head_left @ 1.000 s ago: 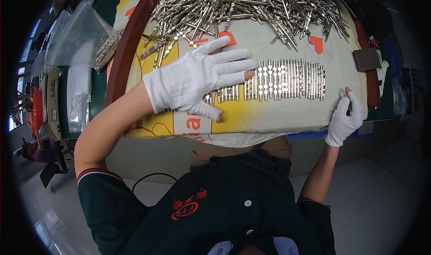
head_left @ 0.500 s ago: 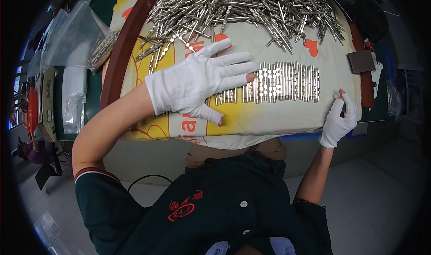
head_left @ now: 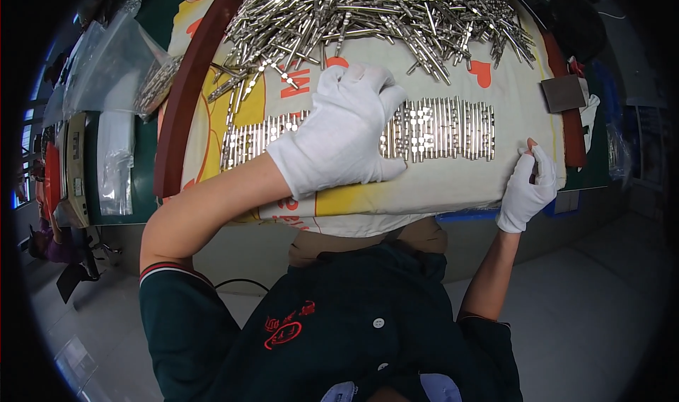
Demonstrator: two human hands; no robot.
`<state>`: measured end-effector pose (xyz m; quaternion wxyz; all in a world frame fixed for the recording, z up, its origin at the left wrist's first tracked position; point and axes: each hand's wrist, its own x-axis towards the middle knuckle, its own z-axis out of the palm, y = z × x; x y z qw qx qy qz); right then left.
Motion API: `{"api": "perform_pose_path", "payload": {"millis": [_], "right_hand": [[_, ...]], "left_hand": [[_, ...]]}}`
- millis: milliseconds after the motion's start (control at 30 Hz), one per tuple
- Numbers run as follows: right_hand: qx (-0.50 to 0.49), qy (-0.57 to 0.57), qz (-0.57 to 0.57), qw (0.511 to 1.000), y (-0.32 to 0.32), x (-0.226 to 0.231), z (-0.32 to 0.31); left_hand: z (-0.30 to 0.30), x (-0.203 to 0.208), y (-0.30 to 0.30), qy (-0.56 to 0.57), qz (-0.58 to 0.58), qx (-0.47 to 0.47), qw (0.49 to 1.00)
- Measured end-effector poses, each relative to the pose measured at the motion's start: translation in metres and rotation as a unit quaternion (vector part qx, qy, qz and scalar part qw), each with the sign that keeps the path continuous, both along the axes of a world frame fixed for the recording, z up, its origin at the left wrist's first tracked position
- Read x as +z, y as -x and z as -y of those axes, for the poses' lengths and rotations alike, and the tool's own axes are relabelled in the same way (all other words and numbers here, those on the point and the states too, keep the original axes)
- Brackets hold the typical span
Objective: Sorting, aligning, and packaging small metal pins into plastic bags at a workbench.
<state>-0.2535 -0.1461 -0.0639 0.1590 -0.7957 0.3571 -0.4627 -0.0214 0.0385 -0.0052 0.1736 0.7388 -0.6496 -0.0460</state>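
Note:
My left hand (head_left: 344, 129), in a white glove, lies palm down on a neat row of short metal pins (head_left: 440, 128) laid side by side on a pale printed cloth (head_left: 424, 186). The fingers curl over the row's middle and hide part of it. More of the row shows to the left (head_left: 251, 141). My right hand (head_left: 527, 187), also gloved, pinches the cloth's right front corner. A big loose heap of the same metal pins (head_left: 375, 16) covers the far side of the cloth.
A dark red curved rim (head_left: 185, 101) borders the cloth on the left. Clear plastic bags (head_left: 113, 73) and a bag of pins (head_left: 157, 83) lie on the green surface at left. A brown block (head_left: 564, 93) sits at right. Grey floor lies below.
My left hand has gone from fingers spread flat to fingers curled over the pin row, and sits a little farther along it. My right hand keeps its grip on the cloth corner.

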Motion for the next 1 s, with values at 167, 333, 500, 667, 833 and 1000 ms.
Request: {"api": "perform_pose_path", "payload": {"millis": [167, 333, 500, 667, 833, 1000], "right_hand": [[0.001, -0.007, 0.002, 1.0, 0.001, 0.002, -0.002], [0.006, -0.004, -0.004, 1.0, 0.002, 0.003, -0.003], [0.043, -0.01, 0.023, 0.999, -0.017, 0.03, -0.038], [0.218, 0.055, -0.132, 0.965, -0.074, 0.06, -0.07], [0.306, -0.085, -0.11, 0.942, -0.09, 0.048, -0.068], [0.33, -0.375, 0.004, 0.866, -0.066, 0.062, -0.067]], "left_hand": [[-0.003, -0.008, 0.008, 0.048, -0.021, 0.025, 0.998], [-0.007, -0.011, 0.012, 0.093, -0.014, 0.025, 0.995], [-0.008, -0.008, 0.014, 0.094, -0.016, 0.025, 0.995], [-0.009, -0.004, 0.019, 0.138, 0.014, 0.005, 0.99], [-0.011, -0.002, 0.026, 0.148, 0.032, -0.018, 0.988], [-0.003, 0.016, 0.048, 0.125, -0.202, -0.038, 0.971]]}}
